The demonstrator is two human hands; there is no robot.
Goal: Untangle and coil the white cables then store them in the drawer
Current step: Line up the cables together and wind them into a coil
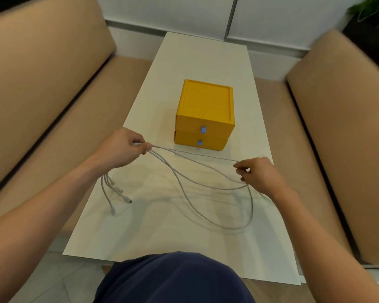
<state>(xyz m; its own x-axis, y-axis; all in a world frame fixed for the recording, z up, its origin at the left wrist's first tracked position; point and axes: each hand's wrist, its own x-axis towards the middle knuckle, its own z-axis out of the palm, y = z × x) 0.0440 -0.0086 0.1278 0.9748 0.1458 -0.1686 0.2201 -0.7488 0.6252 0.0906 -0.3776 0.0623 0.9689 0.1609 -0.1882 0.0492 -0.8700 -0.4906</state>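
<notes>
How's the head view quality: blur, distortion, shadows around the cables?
Head view: wide-angle bowing curves the sofa and table edges; corners smear, worst at the plant top right; the yellow drawer unit is fairly sharp; white cables read faintly on the pale table, soft shadows beneath; no harsh glare.

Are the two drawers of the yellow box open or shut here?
Both shut. The upper drawer and lower drawer fronts sit flush with the yellow box; no interior shows.
</notes>
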